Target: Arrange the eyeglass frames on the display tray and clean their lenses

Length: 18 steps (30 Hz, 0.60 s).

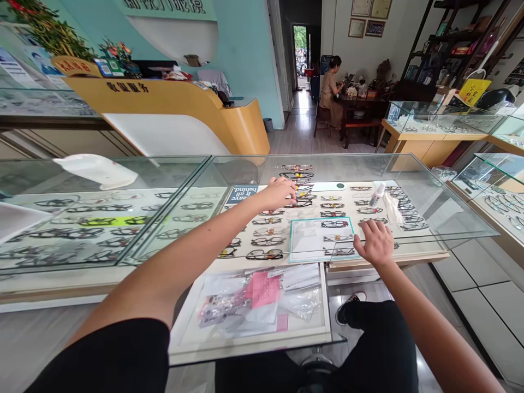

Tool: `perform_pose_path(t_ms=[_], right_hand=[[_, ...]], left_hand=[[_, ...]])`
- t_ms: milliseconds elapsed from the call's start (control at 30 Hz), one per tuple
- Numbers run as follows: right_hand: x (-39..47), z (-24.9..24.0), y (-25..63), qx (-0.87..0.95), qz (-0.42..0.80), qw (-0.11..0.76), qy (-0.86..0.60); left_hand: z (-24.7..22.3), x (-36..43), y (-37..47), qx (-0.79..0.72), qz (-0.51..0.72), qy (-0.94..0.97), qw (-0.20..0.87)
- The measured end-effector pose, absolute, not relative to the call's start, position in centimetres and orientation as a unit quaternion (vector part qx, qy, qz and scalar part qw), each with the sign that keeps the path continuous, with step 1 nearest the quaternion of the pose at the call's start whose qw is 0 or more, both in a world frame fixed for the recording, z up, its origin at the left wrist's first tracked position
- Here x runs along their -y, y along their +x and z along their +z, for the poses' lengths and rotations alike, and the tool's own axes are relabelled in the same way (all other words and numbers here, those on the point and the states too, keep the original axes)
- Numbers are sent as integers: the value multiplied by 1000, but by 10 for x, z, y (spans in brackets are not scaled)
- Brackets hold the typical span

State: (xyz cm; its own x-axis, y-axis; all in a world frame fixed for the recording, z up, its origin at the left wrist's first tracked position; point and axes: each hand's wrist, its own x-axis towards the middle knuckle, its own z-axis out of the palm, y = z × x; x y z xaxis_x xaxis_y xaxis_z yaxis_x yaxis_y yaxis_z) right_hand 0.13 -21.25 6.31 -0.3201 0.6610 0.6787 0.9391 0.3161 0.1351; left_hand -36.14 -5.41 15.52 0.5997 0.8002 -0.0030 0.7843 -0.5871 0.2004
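Rows of glasses [267,241] already lie spaced out in the glass table [426,252], while the tight column of frames [296,175] by the left grip [279,194] looks the less finished part. That grip is half curled over the column; through the glass and glare I can't tell whether it has hold of a frame. The right grip [374,242] is loosely spread, seemingly free, at the table's near edge, and the drawer [328,305] stands pulled out
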Motion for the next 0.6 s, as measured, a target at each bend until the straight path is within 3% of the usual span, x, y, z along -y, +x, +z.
perform_pose_path(t_ms=[600], right_hand=[[213, 67, 1, 768, -277, 271, -510]], left_hand=[[148, 56, -358, -452, 61, 887, 68]])
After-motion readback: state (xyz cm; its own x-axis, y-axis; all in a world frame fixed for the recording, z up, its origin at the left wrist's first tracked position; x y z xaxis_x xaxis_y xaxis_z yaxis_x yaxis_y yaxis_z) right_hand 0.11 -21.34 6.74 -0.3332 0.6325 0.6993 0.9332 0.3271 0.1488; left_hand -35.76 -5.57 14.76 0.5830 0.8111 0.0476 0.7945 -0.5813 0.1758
